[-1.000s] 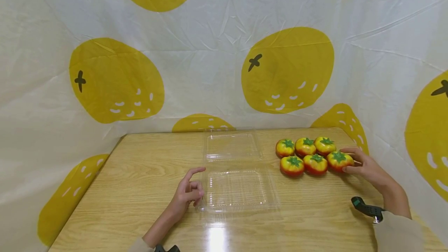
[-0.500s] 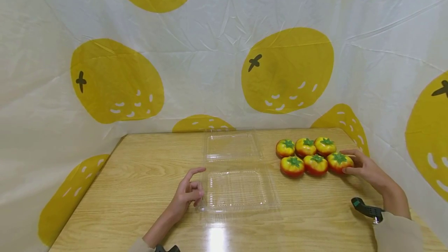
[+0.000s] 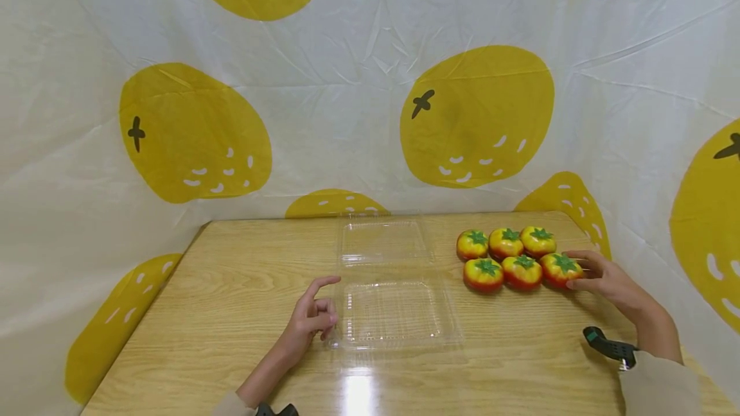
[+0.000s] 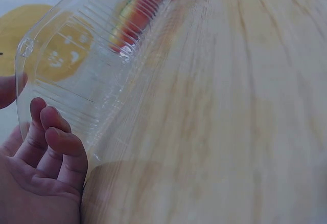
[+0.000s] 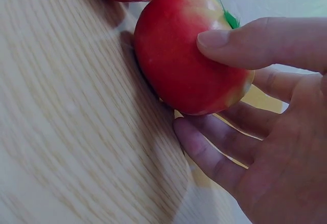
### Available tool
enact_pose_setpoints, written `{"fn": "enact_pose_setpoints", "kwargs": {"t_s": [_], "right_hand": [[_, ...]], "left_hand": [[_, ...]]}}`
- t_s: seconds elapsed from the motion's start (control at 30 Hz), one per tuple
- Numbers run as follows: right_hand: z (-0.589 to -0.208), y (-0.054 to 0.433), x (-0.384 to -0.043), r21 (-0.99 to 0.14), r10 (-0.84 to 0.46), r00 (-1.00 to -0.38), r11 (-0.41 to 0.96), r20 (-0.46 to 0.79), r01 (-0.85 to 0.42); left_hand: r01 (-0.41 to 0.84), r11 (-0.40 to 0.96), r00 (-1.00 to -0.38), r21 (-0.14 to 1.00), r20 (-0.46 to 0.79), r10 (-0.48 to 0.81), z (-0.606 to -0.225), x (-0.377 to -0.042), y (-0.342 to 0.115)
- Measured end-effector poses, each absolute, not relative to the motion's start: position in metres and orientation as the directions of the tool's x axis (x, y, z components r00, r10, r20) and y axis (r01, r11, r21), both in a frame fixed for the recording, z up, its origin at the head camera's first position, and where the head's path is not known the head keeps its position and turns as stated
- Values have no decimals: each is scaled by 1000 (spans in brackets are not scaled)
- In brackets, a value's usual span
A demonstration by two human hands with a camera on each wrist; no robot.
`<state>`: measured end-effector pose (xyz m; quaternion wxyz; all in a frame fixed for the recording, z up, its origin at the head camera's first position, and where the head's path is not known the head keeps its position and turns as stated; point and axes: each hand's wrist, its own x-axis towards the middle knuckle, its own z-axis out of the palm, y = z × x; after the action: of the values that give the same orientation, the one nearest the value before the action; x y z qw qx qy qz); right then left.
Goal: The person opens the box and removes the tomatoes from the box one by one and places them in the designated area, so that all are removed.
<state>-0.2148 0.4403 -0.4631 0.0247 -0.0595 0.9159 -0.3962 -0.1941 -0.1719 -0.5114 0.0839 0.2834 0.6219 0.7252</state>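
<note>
In the head view, my right hand (image 3: 615, 284) holds the front-right tomato (image 3: 559, 273), which rests on the table beside the others. The right wrist view shows the thumb pressed on the red side of this tomato (image 5: 179, 55) and the fingers bent round its far and lower side. A clear plastic clamshell box (image 3: 451, 329) lies unfolded mid-table, lid half toward the back. At its left edge is my left hand (image 3: 306, 320), index finger extended and the other fingers loosely bent, gripping nothing. Whether it touches the box (image 4: 66, 88) is hard to tell.
Several more red-and-yellow tomatoes (image 3: 482, 277) with green leafy tops stand in two rows right of the box. A white curtain (image 3: 329, 133) with large yellow fruit prints encloses the wooden table (image 3: 231, 287) at the back and sides.
</note>
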Motion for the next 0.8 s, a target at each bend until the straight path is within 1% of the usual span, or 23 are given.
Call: {"fn": "enact_pose_setpoints", "kwargs": {"t_s": [0.33,0.8], "right_hand": [[-461,438,-215,-736,-134,-991,673,-29,-70],[-461,439,-217,-725,-132,-991,686,-34,-66]], "left_hand": [[235,-219,-821,947,314,478,-509,-194,-172],[235,-222,-820,946,316,478,-509,-195,-172]]}}
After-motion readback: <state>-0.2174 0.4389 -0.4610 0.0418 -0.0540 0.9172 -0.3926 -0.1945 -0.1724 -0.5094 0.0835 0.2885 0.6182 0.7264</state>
